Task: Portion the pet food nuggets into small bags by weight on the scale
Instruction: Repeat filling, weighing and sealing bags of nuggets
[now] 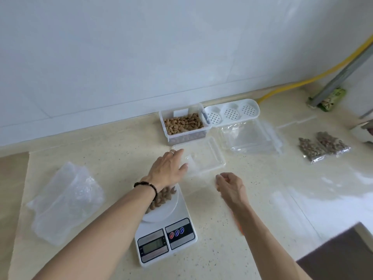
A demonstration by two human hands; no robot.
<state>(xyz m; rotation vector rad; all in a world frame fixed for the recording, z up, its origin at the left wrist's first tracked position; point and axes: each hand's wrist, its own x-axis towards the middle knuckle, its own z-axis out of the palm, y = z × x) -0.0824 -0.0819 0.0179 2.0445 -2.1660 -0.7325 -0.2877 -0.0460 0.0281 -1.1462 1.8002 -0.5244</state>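
Scale (166, 237) display unreadable; left hand (168, 168) spread on lid (201, 158); right hand (232, 186) loosely curled, empty

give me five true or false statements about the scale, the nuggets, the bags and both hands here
1. Brown nuggets lie on the white digital scale. True.
2. The clear plastic tub is empty. False: it holds nuggets.
3. Two filled small bags lie at the right. True.
4. The right hand grips the clear flat lid. False: it touches nothing.
5. The left hand rests on the stack of empty clear bags. False: it reaches to the lid.
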